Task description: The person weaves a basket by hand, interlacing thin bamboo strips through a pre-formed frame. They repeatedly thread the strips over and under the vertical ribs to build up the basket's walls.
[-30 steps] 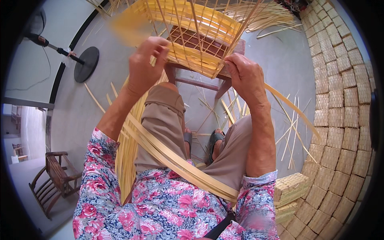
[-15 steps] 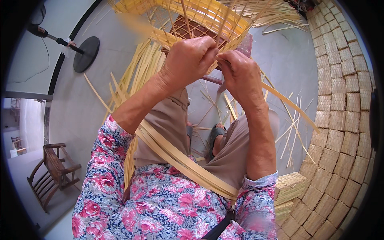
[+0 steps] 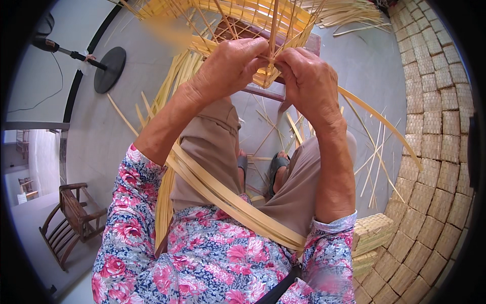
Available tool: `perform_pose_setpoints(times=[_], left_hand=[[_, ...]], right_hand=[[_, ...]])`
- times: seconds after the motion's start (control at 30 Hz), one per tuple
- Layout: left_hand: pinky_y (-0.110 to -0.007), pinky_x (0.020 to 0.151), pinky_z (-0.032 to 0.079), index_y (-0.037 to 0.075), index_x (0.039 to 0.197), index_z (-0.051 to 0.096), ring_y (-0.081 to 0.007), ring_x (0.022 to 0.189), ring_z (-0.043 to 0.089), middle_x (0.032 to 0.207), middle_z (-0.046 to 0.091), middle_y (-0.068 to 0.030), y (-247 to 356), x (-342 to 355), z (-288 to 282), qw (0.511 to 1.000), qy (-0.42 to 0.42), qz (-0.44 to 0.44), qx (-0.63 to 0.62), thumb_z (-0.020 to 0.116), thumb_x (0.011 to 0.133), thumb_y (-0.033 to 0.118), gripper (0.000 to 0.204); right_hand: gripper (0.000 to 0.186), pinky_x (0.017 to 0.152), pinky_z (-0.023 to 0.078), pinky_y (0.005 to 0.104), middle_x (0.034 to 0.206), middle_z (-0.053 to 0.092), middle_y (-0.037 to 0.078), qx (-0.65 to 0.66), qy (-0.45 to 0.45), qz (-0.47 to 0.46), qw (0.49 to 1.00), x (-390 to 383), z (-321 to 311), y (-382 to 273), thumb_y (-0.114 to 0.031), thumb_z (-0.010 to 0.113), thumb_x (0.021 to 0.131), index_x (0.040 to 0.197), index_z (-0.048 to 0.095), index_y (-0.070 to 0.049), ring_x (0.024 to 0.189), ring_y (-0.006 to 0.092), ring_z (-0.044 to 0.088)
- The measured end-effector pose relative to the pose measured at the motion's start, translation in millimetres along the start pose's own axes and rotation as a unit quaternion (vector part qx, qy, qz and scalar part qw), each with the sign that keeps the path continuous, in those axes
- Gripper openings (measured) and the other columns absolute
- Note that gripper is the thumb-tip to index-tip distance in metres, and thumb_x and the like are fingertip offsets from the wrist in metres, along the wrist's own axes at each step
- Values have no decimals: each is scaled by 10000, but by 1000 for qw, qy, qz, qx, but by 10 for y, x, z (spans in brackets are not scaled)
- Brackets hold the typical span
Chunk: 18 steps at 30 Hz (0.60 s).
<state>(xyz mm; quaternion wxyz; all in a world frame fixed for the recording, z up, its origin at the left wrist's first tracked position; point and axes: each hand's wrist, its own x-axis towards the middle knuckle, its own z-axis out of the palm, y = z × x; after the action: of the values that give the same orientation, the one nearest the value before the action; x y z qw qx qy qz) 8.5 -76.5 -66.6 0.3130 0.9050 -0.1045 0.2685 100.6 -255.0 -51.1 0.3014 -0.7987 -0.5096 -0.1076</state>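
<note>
A partly woven basket of yellow bamboo strips (image 3: 294,16) with upright stakes rests on a dark red stool (image 3: 313,44) in front of me. At its near corner (image 3: 265,79), my left hand (image 3: 227,67) pinches a thin bamboo strip. My right hand (image 3: 310,76) is closed on the strip just beside it, fingertips close to the left ones at an upright stake. A long bamboo strip (image 3: 380,115) trails out to the right from behind my right hand. The fingers hide much of what they grip.
Loose strips (image 3: 228,209) lie across my lap, and more (image 3: 176,83) hang at the left. Scraps (image 3: 375,157) litter the floor. Stacked woven blocks (image 3: 430,147) line the right side. A wooden chair (image 3: 78,215) and a round black stand base (image 3: 110,69) are at the left.
Both hands have moved slightly apart at the basket's near corner, which now shows between them. The trailing strip has shifted farther right.
</note>
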Motion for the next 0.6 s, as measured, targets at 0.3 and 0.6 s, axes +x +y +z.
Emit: perform_pose_setpoints(times=[0.3, 0.6], left_hand=[[-329, 534, 520, 10, 1004, 632, -204, 575, 651, 745, 618, -117, 20, 8, -62, 999, -29, 11, 7, 636, 925, 14, 79], [-327, 545, 508, 15, 924, 649, -218, 586, 644, 701, 611, -96, 51, -128, -136, 997, -74, 6, -7, 664, 889, 12, 38]], right_hand=[[26, 724, 534, 442, 839, 671, 93, 3, 12, -22, 1000, 5, 41, 36, -94, 654, 878, 887, 652, -70, 847, 312, 684], [502, 559, 478, 443, 692, 620, 68, -40, -3, -15, 999, -14, 138, 254, -586, 625, 883, 772, 565, -100, 637, 330, 648]])
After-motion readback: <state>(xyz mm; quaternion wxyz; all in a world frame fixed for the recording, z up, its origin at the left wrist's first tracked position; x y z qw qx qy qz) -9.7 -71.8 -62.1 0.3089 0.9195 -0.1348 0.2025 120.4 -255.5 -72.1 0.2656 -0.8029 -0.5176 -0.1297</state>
